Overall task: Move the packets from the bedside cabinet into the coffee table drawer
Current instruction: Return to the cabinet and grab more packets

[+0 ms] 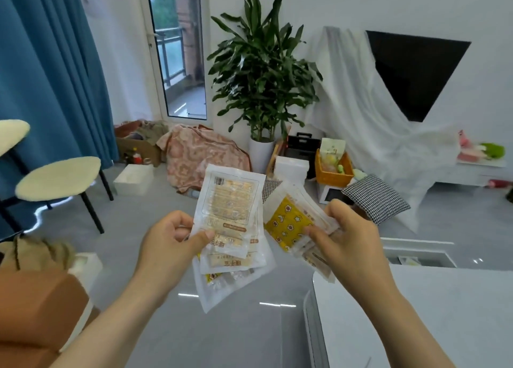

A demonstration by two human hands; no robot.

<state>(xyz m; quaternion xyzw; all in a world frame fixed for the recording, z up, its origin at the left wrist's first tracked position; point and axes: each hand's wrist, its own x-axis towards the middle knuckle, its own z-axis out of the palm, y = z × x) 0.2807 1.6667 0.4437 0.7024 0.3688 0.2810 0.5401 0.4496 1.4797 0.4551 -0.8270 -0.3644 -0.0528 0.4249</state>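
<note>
My left hand [169,242] pinches a fanned bundle of clear packets [230,201] with orange print, thumb on top; more packets hang below it. My right hand [344,234] grips a second stack of packets, the top one a yellow packet [288,223] with a star pattern. Both bundles are held in the air above the grey floor, side by side and nearly touching. The white coffee table [416,320] fills the lower right, just under my right forearm. No drawer front is visible.
A round cream stool [58,179] stands at the left. An orange-brown seat [36,306] lies at lower left. Ahead are a potted plant [261,70], an orange basket [333,170], a checked cushion [374,198] and a white tv unit [480,170].
</note>
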